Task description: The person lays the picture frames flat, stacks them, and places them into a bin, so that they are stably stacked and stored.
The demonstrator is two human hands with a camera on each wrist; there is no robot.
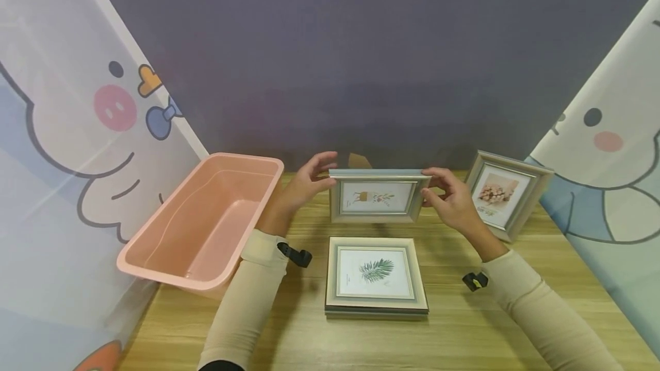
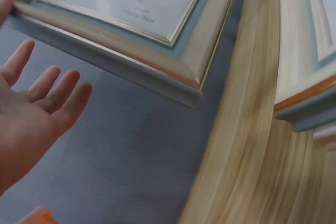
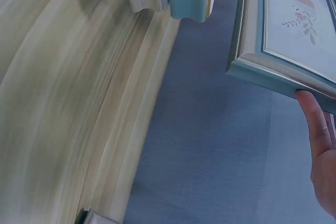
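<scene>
A silver-grey picture frame (image 1: pixel 378 196) with a small deer-and-leaves print is held upright above the table, between the two hands. My right hand (image 1: pixel 452 199) pinches its right edge near the upper corner, with thumb and forefinger. At the frame's upper left corner is my left hand (image 1: pixel 310 181); in the left wrist view one digit touches the frame's rim while the other fingers spread loosely beside it. Nearer me lies a picture frame with a green leaf print (image 1: pixel 376 271), stacked on another. Further right, a frame with a flower print (image 1: pixel 499 196) stands tilted back.
A pink plastic tub (image 1: pixel 206 222) stands at the left, next to my left forearm. The wood-grained table (image 1: pixel 309 336) meets a dark grey panel (image 1: pixel 335 62) at the back. Cartoon-printed side panels (image 1: pixel 62 147) flank it. A tan tab (image 1: pixel 358 160) shows above the held frame.
</scene>
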